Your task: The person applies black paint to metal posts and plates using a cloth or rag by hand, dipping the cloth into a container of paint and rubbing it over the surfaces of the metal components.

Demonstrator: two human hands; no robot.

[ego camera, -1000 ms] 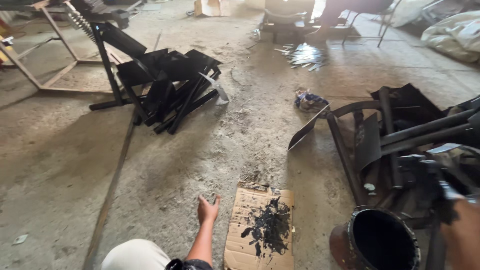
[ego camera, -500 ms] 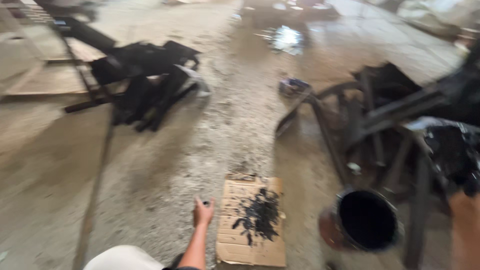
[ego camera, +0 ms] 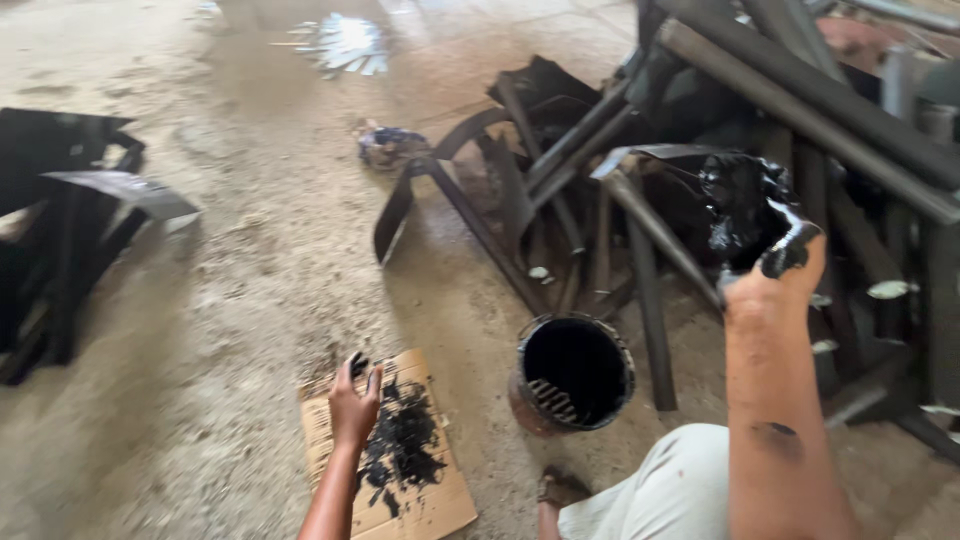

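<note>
My right hand [ego camera: 775,265] is raised at the right, its fingers coated in black paint and closed on a black, paint-soaked wad [ego camera: 745,205] held against a dark metal bar [ego camera: 655,225] of the frame pile. My left hand [ego camera: 353,395] rests low on the floor at the edge of a cardboard sheet [ego camera: 425,500] smeared with black paint; its fingertips are blackened and nothing sits in it. A round can of black paint [ego camera: 573,372] stands on the floor between my hands, just right of the cardboard.
A heap of black-painted metal bars and frames [ego camera: 800,110] fills the right side. Another stack of black metal pieces [ego camera: 70,230] lies at the left. A crumpled rag [ego camera: 390,145] lies on the concrete floor farther off. My knee [ego camera: 670,490] and foot [ego camera: 560,488] are near the can.
The view has swung right and closer to the frame pile. My right hand has risen into view with the black wad against a bar. My left hand stays by the cardboard.
</note>
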